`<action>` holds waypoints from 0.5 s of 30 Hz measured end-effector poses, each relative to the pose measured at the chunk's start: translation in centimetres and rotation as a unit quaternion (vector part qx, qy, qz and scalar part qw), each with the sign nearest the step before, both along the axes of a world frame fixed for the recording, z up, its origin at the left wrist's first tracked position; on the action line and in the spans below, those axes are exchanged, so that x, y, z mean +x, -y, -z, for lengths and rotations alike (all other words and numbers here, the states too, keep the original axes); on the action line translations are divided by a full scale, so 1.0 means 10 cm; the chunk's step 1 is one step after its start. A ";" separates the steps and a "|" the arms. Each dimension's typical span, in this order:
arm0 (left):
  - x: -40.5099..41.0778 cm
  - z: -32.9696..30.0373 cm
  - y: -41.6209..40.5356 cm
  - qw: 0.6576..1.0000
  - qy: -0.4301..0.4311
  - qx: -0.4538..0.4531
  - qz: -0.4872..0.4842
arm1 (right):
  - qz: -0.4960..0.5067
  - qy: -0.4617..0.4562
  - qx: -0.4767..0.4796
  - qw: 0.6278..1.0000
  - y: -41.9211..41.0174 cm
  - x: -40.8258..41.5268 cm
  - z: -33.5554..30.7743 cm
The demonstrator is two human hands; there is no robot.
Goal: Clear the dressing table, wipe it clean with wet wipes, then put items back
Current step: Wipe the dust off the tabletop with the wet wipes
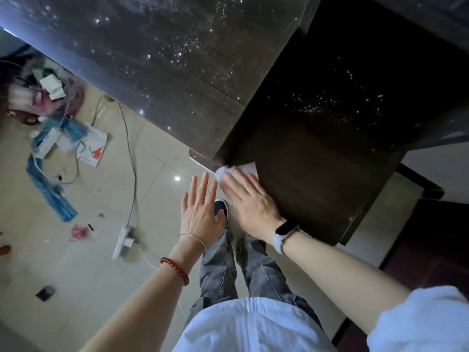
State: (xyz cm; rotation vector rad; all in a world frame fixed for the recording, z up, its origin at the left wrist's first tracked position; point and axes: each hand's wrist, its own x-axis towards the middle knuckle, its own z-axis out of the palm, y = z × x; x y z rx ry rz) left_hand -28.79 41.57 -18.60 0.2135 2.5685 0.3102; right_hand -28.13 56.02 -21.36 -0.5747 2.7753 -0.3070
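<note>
**Wipe at the table corner, right hand pressing**

Wipe, white and crumpled, sits at the near corner of the dark table, partly under the fingertips of the right hand. That hand lies flat, fingers together and extended, palm down; it presses on the wipe and does not pinch it. Flat contact probably spreads pressure so the wipe drags evenly along the edge. Part of the wipe shows beyond the fingertips, toward the corner.

Left hand is open and empty, fingers spread, just beside the right hand and off the table edge, over the floor. It touches nothing visible. Likely it is held out for balance or ready to catch the wipe; which cannot be told.

Table top is bare, apart from the wipe, in what the view shows, with bright specks scattered over it: droplets or dust, not distinguishable. A taller dark panel adjoins the table on the left, equally speckled.

Items lie in a loose heap on the floor, well apart from both hands, to the left: boxes, blue cloth, papers. A cable runs from near the heap to a power strip nearer the person. Placement on the floor fits the clearing step being done.

Judgement: wiping stage, working the near corner. Putting items back is not begun.
</note>
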 end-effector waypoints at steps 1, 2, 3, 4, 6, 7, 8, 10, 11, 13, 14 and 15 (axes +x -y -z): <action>0.00 -0.01 -0.01 1.000 0.003 -0.004 0.012 | -0.016 -0.002 0.005 1.000 -0.08 0.10 0.01; -0.01 -0.01 -0.01 1.000 0.003 -0.004 0.024 | -0.013 -0.006 0.001 1.000 -0.18 0.19 0.02; -0.02 -0.02 -0.02 0.999 0.002 -0.002 0.033 | 0.000 -0.006 -0.001 1.000 -0.31 0.27 0.03; -0.05 -0.04 -0.04 0.999 0.006 0.000 0.043 | 0.021 -0.002 -0.001 1.000 -0.44 0.39 0.02; -0.10 -0.06 -0.08 0.998 0.022 -0.014 0.065 | 0.092 0.008 -0.002 0.996 -0.74 0.69 0.00; -0.12 -0.06 -0.10 0.997 0.028 -0.023 0.074 | 0.147 0.014 0.002 0.989 -0.86 0.83 -0.02; -0.14 -0.06 -0.11 0.996 0.028 -0.029 0.080 | 0.207 0.018 0.005 0.978 -0.92 0.94 -0.05; -0.16 -0.05 -0.10 0.995 0.023 -0.032 0.090 | 0.331 0.010 0.002 0.944 -0.84 1.06 -0.08; -0.16 -0.04 -0.08 0.995 0.020 -0.032 0.097 | 0.387 -0.002 -0.002 0.922 -0.74 1.05 -0.06; -0.18 -0.03 -0.02 0.992 0.016 -0.031 0.120 | 0.476 -0.018 -0.012 0.879 -0.47 0.94 -0.05; -0.20 -0.03 0.03 0.991 0.014 -0.029 0.131 | 0.490 -0.022 -0.016 0.871 -0.33 0.85 -0.04; -0.23 -0.03 0.08 0.990 0.011 -0.026 0.139 | 0.481 -0.026 -0.021 0.876 -0.19 0.78 -0.03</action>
